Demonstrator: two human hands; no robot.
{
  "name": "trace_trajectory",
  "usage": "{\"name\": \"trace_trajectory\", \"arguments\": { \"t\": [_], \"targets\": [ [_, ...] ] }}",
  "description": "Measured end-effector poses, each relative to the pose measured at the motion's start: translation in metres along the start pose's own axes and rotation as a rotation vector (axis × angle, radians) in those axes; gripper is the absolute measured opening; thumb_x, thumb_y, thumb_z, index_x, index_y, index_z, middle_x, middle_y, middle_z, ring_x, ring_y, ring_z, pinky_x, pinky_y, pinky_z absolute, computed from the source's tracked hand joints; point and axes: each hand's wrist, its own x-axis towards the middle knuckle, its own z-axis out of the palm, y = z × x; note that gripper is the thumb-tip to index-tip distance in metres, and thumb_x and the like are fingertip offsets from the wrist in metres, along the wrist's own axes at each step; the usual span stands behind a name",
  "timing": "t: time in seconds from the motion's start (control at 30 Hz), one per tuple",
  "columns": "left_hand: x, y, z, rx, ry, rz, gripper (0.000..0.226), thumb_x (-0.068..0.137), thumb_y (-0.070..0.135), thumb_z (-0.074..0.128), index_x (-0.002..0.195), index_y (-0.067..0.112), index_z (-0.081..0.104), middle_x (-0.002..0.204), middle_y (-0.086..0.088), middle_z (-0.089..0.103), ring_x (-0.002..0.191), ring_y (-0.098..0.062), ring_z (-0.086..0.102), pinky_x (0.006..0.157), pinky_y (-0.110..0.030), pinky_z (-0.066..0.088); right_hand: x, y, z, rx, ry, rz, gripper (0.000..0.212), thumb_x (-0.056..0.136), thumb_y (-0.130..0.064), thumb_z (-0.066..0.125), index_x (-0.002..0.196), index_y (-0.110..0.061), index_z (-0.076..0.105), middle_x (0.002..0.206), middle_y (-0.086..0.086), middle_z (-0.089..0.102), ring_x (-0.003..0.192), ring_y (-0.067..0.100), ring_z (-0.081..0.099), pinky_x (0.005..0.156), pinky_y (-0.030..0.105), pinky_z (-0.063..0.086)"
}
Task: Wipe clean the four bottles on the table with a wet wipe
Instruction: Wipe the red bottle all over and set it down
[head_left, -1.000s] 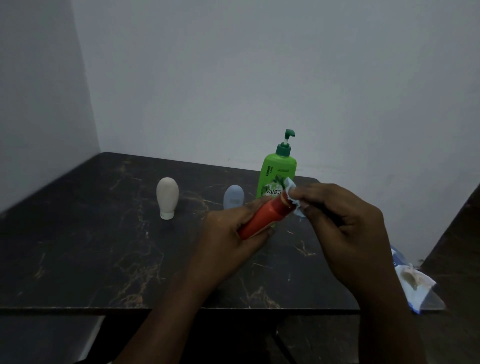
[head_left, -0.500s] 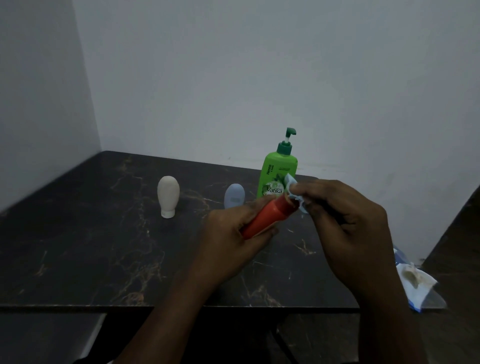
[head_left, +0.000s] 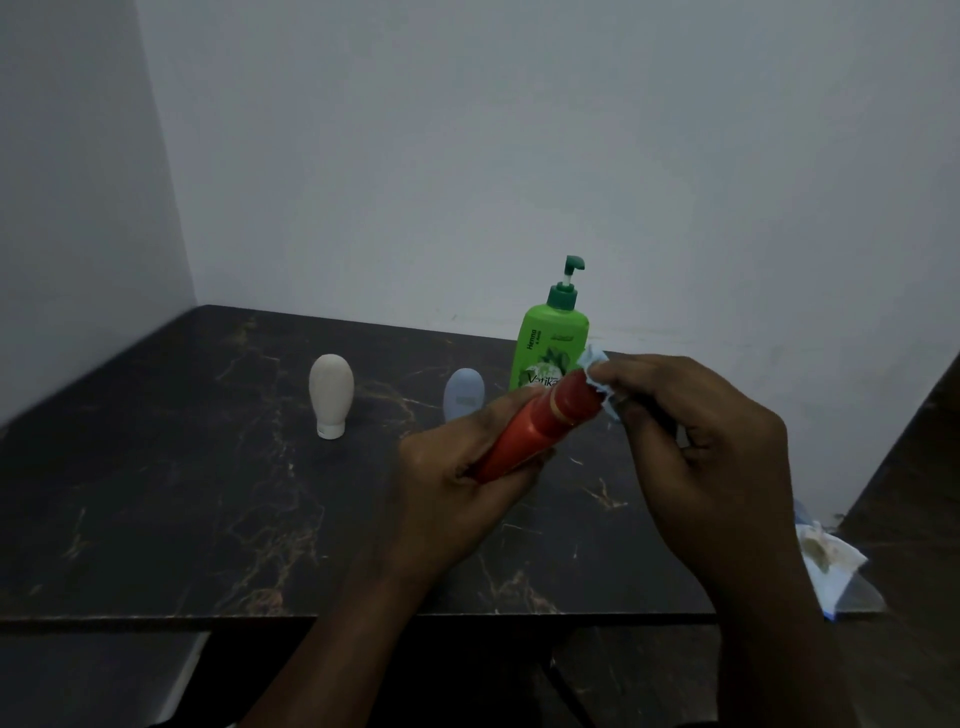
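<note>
Head-camera view: left hand (head_left: 457, 467) gripped a tilted red bottle (head_left: 540, 421) above the dark marbled table (head_left: 156, 493). The right hand (head_left: 696, 441) pinched a pale blue wet wipe (head_left: 595, 361) against the bottle's far end. A green pump bottle (head_left: 550, 343), small blue bottle (head_left: 464, 392) and beige bottle (head_left: 331, 395) stood behind. Possibly a wipe pack (head_left: 831, 566) lay at the right.

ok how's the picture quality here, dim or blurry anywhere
Head view: dim, no glare on the dark table; label on the green bottle partly readable, print on the blue bottle too soft to read; the wall corner leans from wide-angle distortion; the right hand pinching the wipe against the red bottle looks slightly soft.
</note>
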Motion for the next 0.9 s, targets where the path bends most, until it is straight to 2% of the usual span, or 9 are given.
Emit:
{"name": "trace_trajectory", "arguments": {
  "t": [0.1, 0.23, 0.33, 0.4, 0.5, 0.6, 0.7, 0.8, 0.9],
  "targets": [
    [-0.002, 0.001, 0.002, -0.015, 0.057, 0.013, 0.059, 0.079, 0.016, 0.086, 0.133, 0.017, 0.062, 0.096, 0.006, 0.074, 0.083, 0.004, 0.069, 0.079, -0.011, 0.05, 0.0, -0.01, -0.008, -0.018, -0.026, -0.065, 0.024, 0.09, -0.002, 0.064, 0.112, -0.008, 0.075, 0.113, 0.002, 0.072, 0.11, 0.013, 0.066, 0.095, 0.028, 0.052],
    [-0.003, 0.006, 0.002, -0.027, 0.073, 0.035, 0.057, 0.082, 0.02, 0.081, 0.134, 0.015, 0.058, 0.105, 0.003, 0.074, 0.091, -0.001, 0.07, 0.084, -0.014, 0.052, 0.0, -0.027, -0.009, -0.003, -0.061, -0.172, 0.025, 0.089, 0.001, 0.066, 0.112, -0.005, 0.074, 0.115, 0.003, 0.071, 0.112, 0.013, 0.064, 0.098, 0.023, 0.048],
    [-0.001, 0.008, 0.0, -0.012, 0.069, 0.057, 0.061, 0.08, 0.014, 0.085, 0.135, 0.016, 0.057, 0.098, 0.005, 0.074, 0.084, 0.002, 0.069, 0.083, -0.014, 0.052, 0.001, -0.018, -0.01, -0.114, -0.034, -0.128, 0.027, 0.09, -0.004, 0.064, 0.115, -0.006, 0.073, 0.116, 0.006, 0.071, 0.11, 0.014, 0.063, 0.099, 0.021, 0.047],
    [0.0, 0.008, 0.0, -0.021, 0.088, 0.06, 0.064, 0.079, 0.012, 0.086, 0.135, 0.018, 0.056, 0.096, 0.009, 0.071, 0.082, 0.004, 0.068, 0.08, -0.014, 0.052, 0.001, -0.013, -0.015, -0.14, -0.039, -0.084, 0.027, 0.09, -0.004, 0.065, 0.114, -0.008, 0.074, 0.115, 0.004, 0.072, 0.108, 0.017, 0.065, 0.096, 0.024, 0.05],
    [0.0, 0.004, 0.001, -0.049, 0.118, 0.053, 0.064, 0.079, 0.013, 0.085, 0.136, 0.017, 0.056, 0.099, 0.007, 0.074, 0.084, 0.003, 0.069, 0.078, -0.017, 0.054, 0.001, -0.022, -0.022, -0.073, -0.099, -0.138, 0.024, 0.09, -0.004, 0.066, 0.111, -0.009, 0.076, 0.112, 0.001, 0.071, 0.106, 0.016, 0.066, 0.09, 0.027, 0.051],
    [-0.002, 0.004, 0.001, -0.046, 0.11, 0.077, 0.064, 0.081, 0.013, 0.084, 0.138, 0.013, 0.054, 0.103, -0.002, 0.077, 0.088, -0.004, 0.072, 0.08, -0.024, 0.058, 0.001, -0.032, -0.022, -0.003, -0.131, -0.194, 0.024, 0.092, -0.005, 0.064, 0.112, -0.01, 0.075, 0.114, 0.0, 0.07, 0.111, 0.013, 0.064, 0.093, 0.023, 0.049],
    [-0.001, 0.006, -0.002, 0.028, 0.08, 0.12, 0.062, 0.08, 0.014, 0.085, 0.135, 0.016, 0.057, 0.102, 0.001, 0.075, 0.089, 0.001, 0.068, 0.082, -0.019, 0.055, 0.001, -0.023, -0.017, -0.083, -0.08, -0.128, 0.029, 0.09, -0.002, 0.065, 0.116, -0.011, 0.074, 0.117, -0.001, 0.07, 0.112, 0.013, 0.064, 0.095, 0.026, 0.05],
    [0.0, 0.004, -0.001, 0.022, 0.064, 0.124, 0.065, 0.079, 0.014, 0.086, 0.136, 0.02, 0.055, 0.108, 0.014, 0.067, 0.096, 0.012, 0.063, 0.086, -0.014, 0.051, 0.001, -0.015, -0.02, -0.134, -0.071, -0.043, 0.028, 0.087, -0.004, 0.064, 0.111, -0.011, 0.075, 0.11, 0.0, 0.072, 0.102, 0.011, 0.065, 0.091, 0.021, 0.051],
    [-0.001, 0.002, 0.001, 0.025, 0.058, 0.098, 0.063, 0.079, 0.015, 0.085, 0.136, 0.013, 0.057, 0.11, 0.007, 0.071, 0.097, 0.008, 0.064, 0.086, -0.013, 0.051, 0.002, -0.023, -0.029, -0.1, -0.145, -0.107, 0.025, 0.088, -0.006, 0.065, 0.11, -0.012, 0.076, 0.11, -0.002, 0.072, 0.101, 0.008, 0.064, 0.089, 0.014, 0.048]
  ]
}}
